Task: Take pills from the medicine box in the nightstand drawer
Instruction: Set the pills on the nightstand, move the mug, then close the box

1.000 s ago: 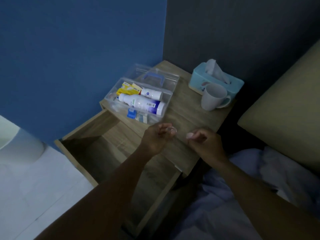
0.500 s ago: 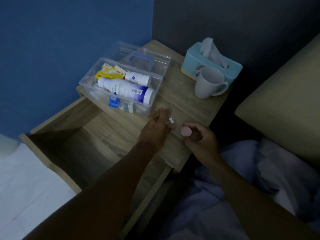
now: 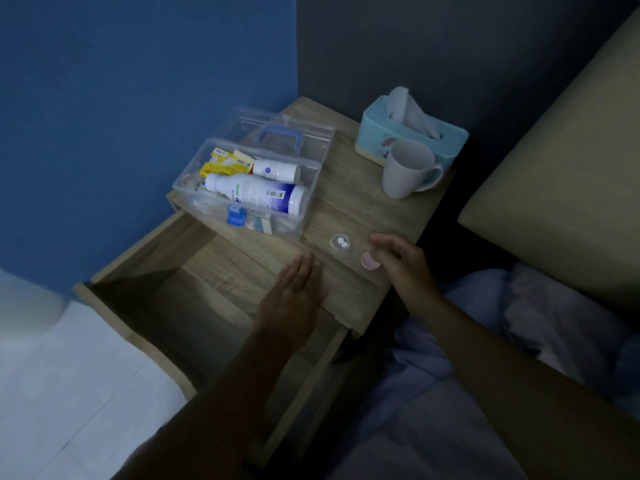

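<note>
A clear medicine box (image 3: 304,220) with a blue handle stands open on the wooden nightstand (image 3: 349,292), holding white bottles and yellow packets. In front of it a small clear round container (image 3: 340,242) with two white pills rests on the wood. A pink lid (image 3: 369,260) lies just right of it. My left hand (image 3: 294,299) hovers flat, fingers apart, below the container and holds nothing. My right hand (image 3: 398,259) is open beside the pink lid, fingertips close to it. The drawer (image 3: 194,306) stands pulled out underneath.
A white mug (image 3: 407,173) and a teal tissue box (image 3: 377,133) stand at the back right of the nightstand. A beige headboard cushion (image 3: 561,174) and light bedding (image 3: 519,341) lie to the right. Blue wall at left, white floor below.
My left hand set the pill container down on the nightstand and drew back towards me. My right hand put the pink lid down and opened.
</note>
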A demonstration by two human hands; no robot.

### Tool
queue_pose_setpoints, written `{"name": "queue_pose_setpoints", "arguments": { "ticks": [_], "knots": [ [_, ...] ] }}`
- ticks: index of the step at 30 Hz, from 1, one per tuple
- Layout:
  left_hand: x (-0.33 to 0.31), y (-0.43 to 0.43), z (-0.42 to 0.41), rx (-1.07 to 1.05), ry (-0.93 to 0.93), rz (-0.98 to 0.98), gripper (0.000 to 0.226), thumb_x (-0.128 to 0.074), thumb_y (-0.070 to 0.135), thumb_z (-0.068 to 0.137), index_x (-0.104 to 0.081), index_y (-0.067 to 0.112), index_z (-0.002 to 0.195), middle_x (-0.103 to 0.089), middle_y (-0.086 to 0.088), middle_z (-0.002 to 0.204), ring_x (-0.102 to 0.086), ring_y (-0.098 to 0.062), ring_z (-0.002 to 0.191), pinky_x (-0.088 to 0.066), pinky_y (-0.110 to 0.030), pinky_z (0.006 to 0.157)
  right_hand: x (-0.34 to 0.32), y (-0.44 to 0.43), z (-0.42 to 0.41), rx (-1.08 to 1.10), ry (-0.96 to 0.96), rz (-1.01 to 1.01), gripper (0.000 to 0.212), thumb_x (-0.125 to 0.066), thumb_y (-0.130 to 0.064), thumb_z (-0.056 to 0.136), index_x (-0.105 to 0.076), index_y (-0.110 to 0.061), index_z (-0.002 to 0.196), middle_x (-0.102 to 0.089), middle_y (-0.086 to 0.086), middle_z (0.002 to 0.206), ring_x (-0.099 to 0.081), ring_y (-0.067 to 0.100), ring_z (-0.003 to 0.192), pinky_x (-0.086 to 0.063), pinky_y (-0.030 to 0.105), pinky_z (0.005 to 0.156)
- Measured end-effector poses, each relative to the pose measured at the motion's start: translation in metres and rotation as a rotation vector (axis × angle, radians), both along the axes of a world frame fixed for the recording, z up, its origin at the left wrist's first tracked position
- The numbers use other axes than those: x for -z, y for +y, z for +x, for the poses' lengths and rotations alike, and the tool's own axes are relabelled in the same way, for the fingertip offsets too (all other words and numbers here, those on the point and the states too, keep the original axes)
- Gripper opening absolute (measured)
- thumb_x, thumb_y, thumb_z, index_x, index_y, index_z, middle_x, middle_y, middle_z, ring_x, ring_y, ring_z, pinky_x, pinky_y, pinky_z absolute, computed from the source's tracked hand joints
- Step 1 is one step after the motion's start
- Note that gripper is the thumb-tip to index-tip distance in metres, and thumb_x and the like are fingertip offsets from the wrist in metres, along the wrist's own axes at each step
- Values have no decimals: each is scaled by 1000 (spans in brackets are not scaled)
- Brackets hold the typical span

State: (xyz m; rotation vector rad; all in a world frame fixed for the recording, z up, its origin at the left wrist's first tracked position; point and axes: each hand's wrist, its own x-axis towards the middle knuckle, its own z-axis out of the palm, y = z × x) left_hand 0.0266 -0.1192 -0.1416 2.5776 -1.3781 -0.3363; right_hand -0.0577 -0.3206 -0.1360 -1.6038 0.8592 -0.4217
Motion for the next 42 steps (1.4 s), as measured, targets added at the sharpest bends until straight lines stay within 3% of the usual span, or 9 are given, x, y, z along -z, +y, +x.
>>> {"name": "queue_pose_setpoints", "arguments": {
  "ticks": [8,11,15,23,28,32,35,39,42],
  "knots": [
    [-5,-8,1,89,-95,205,57,-13,29,104,-6,8,156,1,-14,164,4,-27,152,-8,-39,122,-35,-34,26,315,29,-451,25,-57,-7,87,-72,-12,106,-70,7,107,-66,21,98,-54,34,87],
    [-2,-9,2,86,-126,218,58,-8,32,104,-6,8,156,1,-14,164,4,-26,152,-6,-38,122,-53,-61,40,363,28,-608,28,-56,-11,89,-65,-6,116,-61,16,119,-59,29,112,-45,30,90],
    [-4,-10,3,19,-56,132,62,-24,37,103,-8,8,156,-7,-13,164,-5,-24,152,-12,-35,123,-65,-96,58,342,211,-502,41,-46,-19,101,-51,-6,140,-47,16,146,-49,28,133,-39,31,107],
    [-9,-14,4,-14,-9,95,63,-31,38,102,-13,10,156,-10,-11,164,-9,-23,152,-14,-32,120,-64,-114,64,296,302,-466,42,-56,-36,94,-69,-4,117,-67,14,125,-64,30,114,-48,28,87],
    [-12,-13,3,-2,-5,107,64,-30,38,102,-10,9,156,-7,-13,164,-8,-24,152,-12,-33,122,-67,-113,64,276,278,-455,42,-61,-34,89,-68,-9,122,-61,13,130,-61,29,117,-53,38,98],
    [-13,-13,3,-6,13,106,63,-28,38,103,-9,10,156,-5,-13,164,-6,-24,152,-10,-33,122,-71,-111,70,165,336,-619,37,-47,-21,99,-61,-2,128,-50,21,137,-55,34,123,-44,31,99],
    [-11,-13,4,-1,-8,114,63,-27,38,103,-8,9,156,-5,-13,164,-4,-24,152,-10,-33,123,-70,-111,74,68,382,-699,42,-39,-30,104,-58,-2,129,-51,22,135,-54,36,123,-43,32,94],
    [-9,-13,3,-16,-4,98,63,-27,38,103,-9,11,156,-6,-12,165,-5,-23,152,-9,-33,123,-70,-111,77,9,441,-676,80,-58,-76,74,-54,-19,131,-52,6,132,-52,26,121,-50,41,94],
    [-9,-13,3,-26,22,91,62,-27,38,103,-8,11,156,-5,-11,165,-4,-22,152,-9,-33,123,-72,-114,80,-31,480,-716,98,-76,-72,58,-51,-22,138,-56,1,136,-52,24,126,-50,46,100]
  ]
}}
